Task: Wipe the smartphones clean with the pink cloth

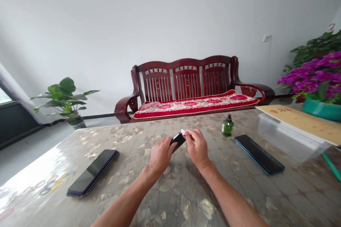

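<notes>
Over the middle of the table, my left hand (161, 152) is closed round a dark smartphone (179, 141), held tilted above the cloth. My right hand (197, 149) pinches a small crumpled white-and-pink cloth or tissue (183, 133) against the phone's upper end. The fingers hide part of the phone and of the wipe. Farther back to the right stands a small green bottle (227, 126) with a black cap. One dark phone (259, 154) lies flat on the right. At the left, a stack of dark phones (93, 172) rests on the table.
The table (183, 198) has a patterned cover. Coloured rubber bands (52, 184) lie at its left. A clear plastic box (287, 140) with a tan board (301, 120) on top stands at the right, beside purple flowers (317, 72). Behind is a wooden bench (183, 81).
</notes>
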Demonstrator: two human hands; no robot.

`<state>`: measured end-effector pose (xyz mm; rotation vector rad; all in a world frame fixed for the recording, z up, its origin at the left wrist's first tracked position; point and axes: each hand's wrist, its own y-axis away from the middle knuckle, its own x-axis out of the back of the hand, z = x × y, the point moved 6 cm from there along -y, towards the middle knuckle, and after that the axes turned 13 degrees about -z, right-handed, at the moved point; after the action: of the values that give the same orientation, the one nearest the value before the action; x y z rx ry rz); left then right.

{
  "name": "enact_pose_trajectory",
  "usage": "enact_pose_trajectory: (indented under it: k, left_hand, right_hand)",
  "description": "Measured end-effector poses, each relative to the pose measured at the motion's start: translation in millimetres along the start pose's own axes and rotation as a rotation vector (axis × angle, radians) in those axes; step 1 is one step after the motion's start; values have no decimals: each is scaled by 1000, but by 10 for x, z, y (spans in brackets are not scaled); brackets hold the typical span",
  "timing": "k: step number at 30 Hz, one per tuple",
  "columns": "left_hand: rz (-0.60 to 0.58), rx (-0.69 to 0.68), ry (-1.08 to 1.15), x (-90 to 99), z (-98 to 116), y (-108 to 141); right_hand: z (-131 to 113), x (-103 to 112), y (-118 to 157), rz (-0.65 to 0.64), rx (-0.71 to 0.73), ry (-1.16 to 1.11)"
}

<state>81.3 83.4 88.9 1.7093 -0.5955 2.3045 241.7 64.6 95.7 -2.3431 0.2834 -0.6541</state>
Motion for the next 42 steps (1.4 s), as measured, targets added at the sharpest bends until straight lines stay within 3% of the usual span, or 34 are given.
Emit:
enact_pose_trajectory:
  k: [4, 7, 10, 15, 20, 25, 33, 37, 42]
  left_hand:
    - [120, -27, 89, -11, -95, 68]
    - [203, 1, 217, -36, -183, 90]
    - [280, 31, 407, -66, -229, 70]
    - [332, 20, 543, -100, -181, -22]
    - [303, -37, 610, -94, -150, -98]
    - [233, -51, 602, 55, -95, -139]
    - [-24, -103, 137, 481, 159, -125]
    - [42, -196, 107, 477, 180, -72]
    - [243, -153, 386, 196, -12, 28]
  right_hand:
    - [144, -34, 49, -8, -90, -48]
    - [328, -115, 88, 15, -273, -274]
    - [356, -243, 85, -27, -387, -511]
    - [260, -273, 57, -2, -413, -712]
    - [283, -223, 59, 35, -431, -707]
    - [236, -179, 34, 23, -383, -579]
    - [18, -189, 33, -32, -210, -382]
    - [-148, -147, 5, -36, -118, -256]
    - [-400, -123, 11, -108, 70, -10]
